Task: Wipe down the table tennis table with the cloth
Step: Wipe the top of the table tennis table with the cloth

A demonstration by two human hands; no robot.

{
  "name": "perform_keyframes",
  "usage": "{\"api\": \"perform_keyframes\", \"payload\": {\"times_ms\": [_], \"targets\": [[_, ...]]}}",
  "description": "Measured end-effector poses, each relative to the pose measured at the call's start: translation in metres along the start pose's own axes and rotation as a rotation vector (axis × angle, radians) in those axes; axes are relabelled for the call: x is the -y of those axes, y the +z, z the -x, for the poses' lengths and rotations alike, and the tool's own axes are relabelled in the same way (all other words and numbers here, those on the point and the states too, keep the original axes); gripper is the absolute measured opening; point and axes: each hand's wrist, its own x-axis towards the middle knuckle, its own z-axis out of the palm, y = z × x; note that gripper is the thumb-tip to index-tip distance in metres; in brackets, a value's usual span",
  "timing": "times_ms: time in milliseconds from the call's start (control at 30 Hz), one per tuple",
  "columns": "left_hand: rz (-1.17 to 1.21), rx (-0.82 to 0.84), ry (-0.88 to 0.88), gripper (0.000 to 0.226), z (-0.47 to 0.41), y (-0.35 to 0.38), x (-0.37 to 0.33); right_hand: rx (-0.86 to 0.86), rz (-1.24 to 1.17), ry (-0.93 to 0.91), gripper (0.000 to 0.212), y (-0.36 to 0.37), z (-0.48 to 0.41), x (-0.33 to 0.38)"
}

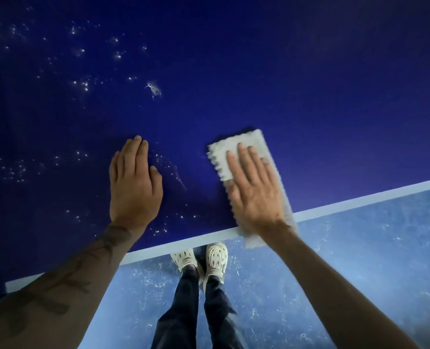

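The dark blue table tennis table (259,71) fills the upper part of the view, with a white line (359,200) along its near edge. A folded white cloth (234,147) lies on the table close to that edge, its near end hanging slightly past the line. My right hand (254,187) presses flat on the cloth with straight fingers. My left hand (133,182) rests flat on the bare table surface to the left of the cloth. Scattered water droplets (153,88) glisten on the table to the left and beyond my hands.
Below the table edge lies a light blue scuffed floor (359,260). My feet in cream clogs (216,258) and dark trousers stand right by the edge.
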Motion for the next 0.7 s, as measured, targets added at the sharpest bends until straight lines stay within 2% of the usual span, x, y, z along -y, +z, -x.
{"api": "perform_keyframes", "payload": {"times_ms": [133, 233, 300, 367, 433, 467, 600, 700], "targets": [[0.005, 0.013, -0.016, 0.053, -0.001, 0.002, -0.002, -0.087, 0.013, 0.246, 0.062, -0.022, -0.024, -0.053], [-0.007, 0.004, -0.017, 0.053, 0.000, 0.002, -0.002, -0.126, -0.045, 0.298, 0.066, -0.021, -0.047, -0.026], [-0.013, -0.009, -0.010, 0.053, 0.001, 0.002, -0.003, -0.101, -0.035, 0.188, 0.067, -0.008, -0.043, 0.013], [-0.009, -0.017, -0.009, 0.053, 0.002, 0.001, -0.004, -0.051, -0.029, -0.006, 0.065, 0.009, -0.021, 0.048], [-0.009, -0.015, 0.000, 0.053, 0.002, 0.001, -0.005, 0.009, -0.050, -0.157, 0.063, 0.019, 0.003, 0.053], [-0.009, -0.011, 0.002, 0.053, 0.002, 0.000, -0.005, 0.020, -0.052, -0.166, 0.063, 0.021, 0.010, 0.042], [-0.012, -0.007, -0.002, 0.053, 0.001, 0.001, -0.005, -0.059, 0.020, 0.089, 0.064, 0.009, -0.002, -0.010], [-0.015, -0.018, -0.010, 0.052, 0.001, 0.001, -0.005, -0.133, -0.056, 0.228, 0.062, -0.001, -0.032, 0.002]]}}
